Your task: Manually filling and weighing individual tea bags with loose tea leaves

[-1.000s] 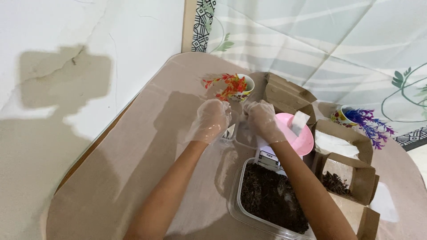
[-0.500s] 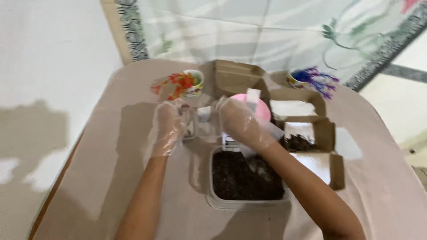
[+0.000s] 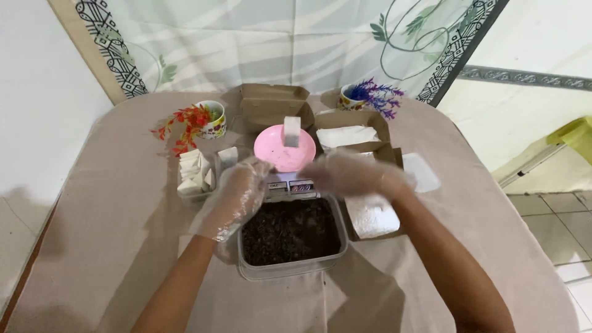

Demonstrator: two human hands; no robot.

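The counter [image 3: 111,203], draped in a beige cloth, carries everything, and most of it sits toward the far edge, so the work is best kept over the middle where both arms reach easily. Nearest the person, at the centre, stands a clear plastic tub [image 3: 291,234] filled with dark soil. Just behind it is a small scale with a pink dish [image 3: 274,155] and a white block [image 3: 291,131] standing on that dish. Brown cardboard boxes [image 3: 354,126] lie to the right and behind, some lined with white paper. A tray of small white blocks [image 3: 194,172] lies left of the dish. Two little pots of artificial flowers, red [image 3: 197,120] and purple [image 3: 370,97], stand at the far edge. The left hand [image 3: 237,197], in a thin clear glove, hovers over the tub's far-left corner with its grip loosely spread and holding nothing. The right hand [image 3: 351,174], also gloved, hangs just beyond the tub's far-right corner; it is blurred, and its grip appears open and empty. To handle the soil well, I would keep both hands low over the tub, so that crumbs fall back inside, and clear of the dish so the scale is not nudged.
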